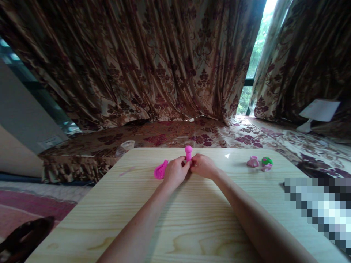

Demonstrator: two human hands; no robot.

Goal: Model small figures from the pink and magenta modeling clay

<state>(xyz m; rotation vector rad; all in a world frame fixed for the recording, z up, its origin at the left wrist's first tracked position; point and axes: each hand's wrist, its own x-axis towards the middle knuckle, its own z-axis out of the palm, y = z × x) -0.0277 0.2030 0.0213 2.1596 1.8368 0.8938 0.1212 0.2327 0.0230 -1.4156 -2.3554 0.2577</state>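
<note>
A bright pink piece (188, 153) with a narrow stem and a round knob on top stands upright near the far edge of the table. My left hand (177, 168) is closed at its lower part, thumb and fingers pinching from the left. From the right, my right hand (202, 165) presses against the same part with its fingers curled in. Between the hands, the foot of the piece is hidden. Just left of my left hand lies a flat magenta piece (160, 170) with a raised rim and a short tab; whether it is dough or plastic I cannot tell.
On the right of the wooden table (192, 226) sit a small pinkish cup-like piece (252, 161), a green lump with pink spots (267, 160) and a pale pink piece (267, 167). A thin translucent stick (126, 171) lies left. Behind are a clear container (125, 146) and a white lamp (319, 110).
</note>
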